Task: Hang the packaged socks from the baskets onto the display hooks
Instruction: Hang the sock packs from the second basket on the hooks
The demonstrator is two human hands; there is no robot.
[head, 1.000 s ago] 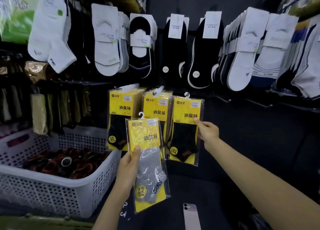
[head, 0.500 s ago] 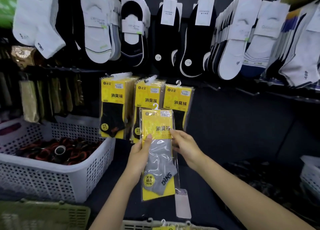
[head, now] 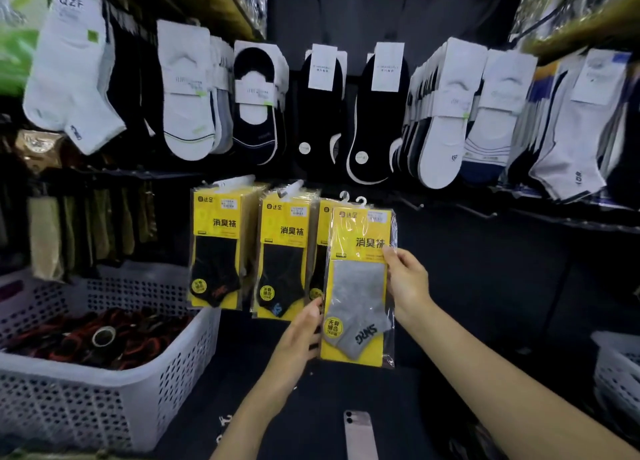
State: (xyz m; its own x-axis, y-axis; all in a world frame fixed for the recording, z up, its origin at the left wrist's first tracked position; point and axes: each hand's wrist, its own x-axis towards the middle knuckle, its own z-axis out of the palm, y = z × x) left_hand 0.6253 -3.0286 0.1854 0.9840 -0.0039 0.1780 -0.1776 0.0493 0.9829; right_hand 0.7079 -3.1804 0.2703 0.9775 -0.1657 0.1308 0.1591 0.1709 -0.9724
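My left hand [head: 303,335] grips the lower edge and my right hand [head: 405,279] pinches the side of the clear-wrapped yellow-card grey sock packet [head: 358,286], held before the third stack [head: 321,224]. I advise holding it level and threading its white hanger loop [head: 361,201] squarely.

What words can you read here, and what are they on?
"QZF": white sock card, top left.
"达足": held pack, top corner.
"消臭袜": held pack, and the hanging packs too.
"DRNS", probably: grey sock.
"无骨缝合": round sticker.
Price labels, other white cards: too blurred.
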